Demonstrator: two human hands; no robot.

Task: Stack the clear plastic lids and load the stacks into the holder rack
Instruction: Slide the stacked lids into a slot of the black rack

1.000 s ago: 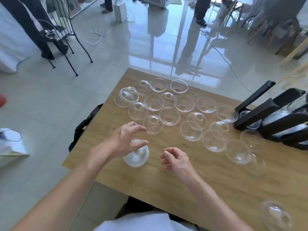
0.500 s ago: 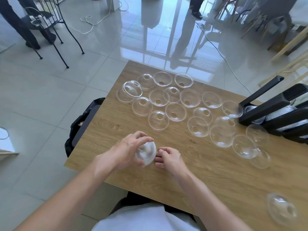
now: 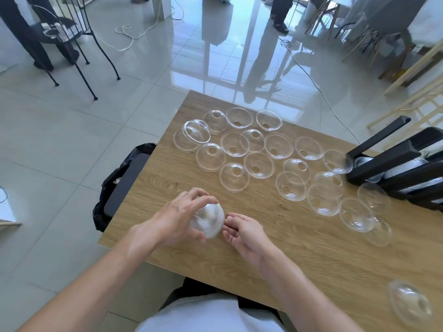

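A stack of clear dome lids (image 3: pixel 208 221) lies tipped on its side near the front left of the wooden table (image 3: pixel 299 255). My left hand (image 3: pixel 178 218) curls over it and grips it. My right hand (image 3: pixel 247 234) lies on the table just right of the stack, fingers loosely bent, fingertips touching its rim. Several loose clear lids (image 3: pixel 259 149) are spread across the middle and back of the table. The black holder rack (image 3: pixel 393 161) stands at the right edge with lid stacks lying in its slots.
One lone lid (image 3: pixel 410 301) sits near the front right corner. A black bag (image 3: pixel 122 185) hangs off the table's left side. A metal chair (image 3: pixel 69 37) and people's legs stand on the tiled floor beyond, with cables across it.
My left hand came down and closed around the lid stack, tipping it sideways. My right hand slid left until its fingertips met the stack.
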